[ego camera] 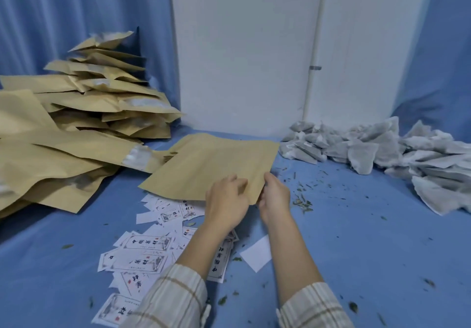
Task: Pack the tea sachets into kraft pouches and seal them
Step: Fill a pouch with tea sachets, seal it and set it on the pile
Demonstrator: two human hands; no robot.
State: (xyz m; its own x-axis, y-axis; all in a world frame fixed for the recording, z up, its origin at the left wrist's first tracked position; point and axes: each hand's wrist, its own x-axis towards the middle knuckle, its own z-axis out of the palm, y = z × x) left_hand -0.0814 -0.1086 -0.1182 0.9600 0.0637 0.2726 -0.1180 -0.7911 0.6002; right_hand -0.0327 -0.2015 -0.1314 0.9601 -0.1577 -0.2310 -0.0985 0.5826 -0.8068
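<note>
Kraft pouch (209, 164): one, pinched by left hand (225, 204), right hand (275, 197).

Both forearms are bare from wrist to mid-forearm, and the left hand (225, 204) and right hand (275, 197) wear no gloves, rings or watch. Behind them, each arm has a loose left sleeve (173, 299) and right sleeve (313, 307) of pale cream fabric (checked with thin brown and tan lines), pushed back in soft folds.

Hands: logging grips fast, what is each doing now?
Left hand: fingers curled on the kraft pouch near edge.
Right hand: pinching the same pouch's corner.
</note>
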